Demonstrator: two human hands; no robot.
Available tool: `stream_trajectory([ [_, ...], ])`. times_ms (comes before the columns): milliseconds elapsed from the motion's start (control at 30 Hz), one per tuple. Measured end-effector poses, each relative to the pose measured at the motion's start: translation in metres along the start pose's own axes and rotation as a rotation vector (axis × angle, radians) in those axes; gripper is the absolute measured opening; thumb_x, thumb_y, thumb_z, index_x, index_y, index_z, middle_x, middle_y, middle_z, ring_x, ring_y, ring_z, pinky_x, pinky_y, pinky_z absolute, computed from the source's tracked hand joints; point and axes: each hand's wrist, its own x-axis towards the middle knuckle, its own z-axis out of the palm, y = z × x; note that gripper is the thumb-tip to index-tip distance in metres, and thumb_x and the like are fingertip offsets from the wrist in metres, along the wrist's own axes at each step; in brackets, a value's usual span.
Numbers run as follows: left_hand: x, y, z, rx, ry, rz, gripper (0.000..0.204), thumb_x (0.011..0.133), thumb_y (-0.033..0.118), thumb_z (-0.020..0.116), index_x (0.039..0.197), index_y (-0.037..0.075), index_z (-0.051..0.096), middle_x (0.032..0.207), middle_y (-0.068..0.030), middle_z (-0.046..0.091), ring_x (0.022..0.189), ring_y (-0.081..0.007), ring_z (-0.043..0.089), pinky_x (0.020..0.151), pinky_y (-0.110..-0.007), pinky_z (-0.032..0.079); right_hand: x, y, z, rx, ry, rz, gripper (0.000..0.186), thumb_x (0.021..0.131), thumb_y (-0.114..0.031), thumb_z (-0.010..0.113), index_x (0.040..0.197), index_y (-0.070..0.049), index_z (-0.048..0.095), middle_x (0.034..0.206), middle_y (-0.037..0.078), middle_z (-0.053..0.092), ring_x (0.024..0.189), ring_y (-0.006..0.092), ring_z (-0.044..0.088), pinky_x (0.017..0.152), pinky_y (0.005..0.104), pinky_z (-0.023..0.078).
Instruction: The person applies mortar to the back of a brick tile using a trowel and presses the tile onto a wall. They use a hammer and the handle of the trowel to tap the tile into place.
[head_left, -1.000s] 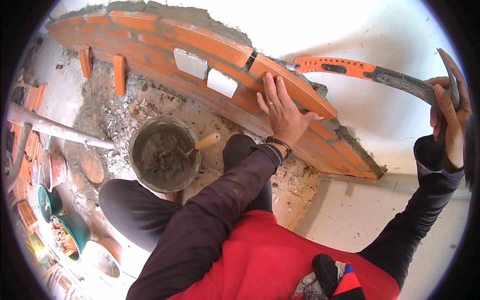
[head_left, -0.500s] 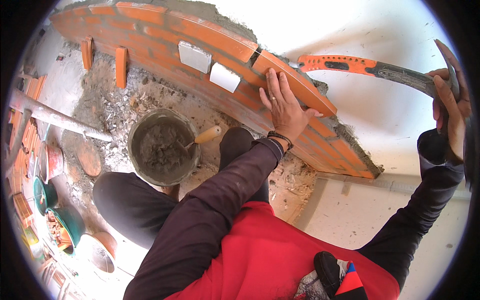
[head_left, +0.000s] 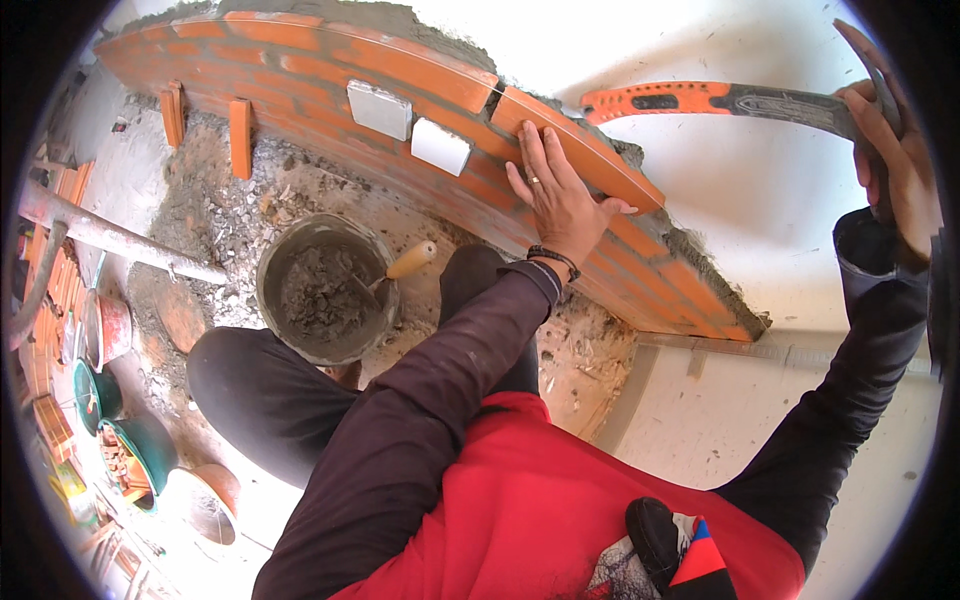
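Note:
My left hand [head_left: 562,205] lies with fingers stretched against the front face of a loose-ended orange brick [head_left: 575,150] on the top course of a low brick wall [head_left: 300,95]. My right hand [head_left: 890,150], at the far right, is wrapped round a hammer [head_left: 790,105] near its metal head. The hammer's orange and black handle reaches left, its orange end close to the back top edge of that brick. Whether the two touch I cannot tell. A dark gap separates the brick from its left neighbour, and a thin string line runs along the course.
A bucket of grey mortar [head_left: 335,330] stands before my knees, a wooden-handled trowel [head_left: 410,262] in it. Two white blocks [head_left: 440,147] sit against the wall face. Upright brick pieces [head_left: 240,138], a pole [head_left: 130,238] and several buckets [head_left: 145,450] are on the left.
The view has shifted slightly. My right hand and the hammer's head have swung a little away from me, while the handle's end stays by the brick. My left hand keeps its place.

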Motion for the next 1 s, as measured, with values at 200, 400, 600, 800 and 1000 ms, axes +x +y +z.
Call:
stream_trajectory([
  [200, 0.001, 0.001, -0.002, -0.018, 0.018, 0.019, 0.142, 0.053, 0.059, 0.090, 0.149, -0.008, 0.010, 0.158, -0.0277, 0.008, 0.149, -0.0406, 0.010, 0.114, -0.067, 0.009, -0.002, -0.001, 0.011, 0.003, 0.123, 0.018, 0.052, 0.100, -0.027, 0.057, 0.147, -0.011, 0.045, 0.090, 0.001, 0.055, 0.043, 0.0025, 0.039, 0.037, 0.0171, 0.032],
  [400, 0.002, 0.000, -0.002, -0.021, 0.001, 0.013, 0.141, 0.055, 0.059, 0.090, 0.150, -0.008, 0.010, 0.157, -0.0275, 0.008, 0.148, -0.0414, 0.011, 0.115, -0.064, 0.008, -0.014, 0.008, 0.011, -0.012, 0.157, 0.054, 0.049, 0.099, -0.029, 0.058, 0.144, -0.010, 0.048, 0.088, 0.002, 0.055, 0.042, 0.0029, 0.039, 0.037, 0.0178, 0.031],
  [600, 0.003, 0.000, -0.004, -0.023, -0.025, 0.024, 0.141, 0.055, 0.061, 0.088, 0.150, -0.008, 0.010, 0.157, -0.0276, 0.009, 0.148, -0.0412, 0.012, 0.115, -0.064, 0.010, -0.031, 0.019, 0.000, -0.004, 0.156, 0.106, 0.046, 0.099, -0.029, 0.058, 0.140, -0.009, 0.050, 0.085, 0.002, 0.055, 0.042, 0.0030, 0.039, 0.038, 0.0180, 0.031],
  [800, 0.004, -0.003, -0.002, -0.022, -0.077, -0.015, 0.141, 0.058, 0.070, 0.081, 0.152, -0.005, 0.008, 0.160, -0.0260, 0.003, 0.150, -0.0391, 0.007, 0.115, -0.065, 0.008, -0.034, 0.027, 0.009, 0.004, 0.143, 0.132, 0.044, 0.099, -0.030, 0.058, 0.137, -0.007, 0.052, 0.081, 0.002, 0.054, 0.041, 0.0032, 0.038, 0.038, 0.0182, 0.031],
  [1000, 0.003, -0.007, 0.002, 0.044, -0.019, 0.039, 0.145, 0.054, 0.081, 0.074, 0.150, -0.008, 0.013, 0.157, -0.0284, 0.009, 0.148, -0.0418, 0.011, 0.114, -0.065, 0.012, -0.037, 0.032, 0.016, 0.025, 0.134, 0.150, 0.041, 0.099, -0.030, 0.058, 0.133, -0.006, 0.055, 0.077, 0.002, 0.054, 0.040, 0.0033, 0.038, 0.038, 0.0184, 0.031],
])
